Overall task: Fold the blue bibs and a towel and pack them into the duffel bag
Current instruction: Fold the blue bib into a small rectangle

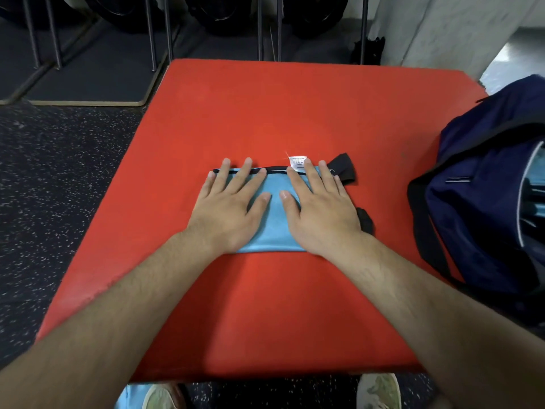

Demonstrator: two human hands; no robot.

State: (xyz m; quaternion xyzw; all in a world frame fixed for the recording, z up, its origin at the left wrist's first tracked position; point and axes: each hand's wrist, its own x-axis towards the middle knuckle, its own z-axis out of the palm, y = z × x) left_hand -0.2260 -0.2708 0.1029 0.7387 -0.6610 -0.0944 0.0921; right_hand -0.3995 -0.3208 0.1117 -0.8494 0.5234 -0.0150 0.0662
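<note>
A folded light blue bib (275,219) with black trim and a white label lies in the middle of the red platform (265,113). My left hand (230,208) presses flat on the bib's left half, fingers straight and spread. My right hand (318,211) presses flat on its right half in the same way. Black strap ends stick out from under the right hand's side. The navy duffel bag (486,196) stands at the platform's right edge, and light blue fabric shows at its right side.
Dark speckled rubber flooring (59,172) surrounds the platform. Metal rack legs and black weight plates stand behind it. A white wall is at the back right. Another piece of light blue fabric (129,397) lies on the floor by my shoes.
</note>
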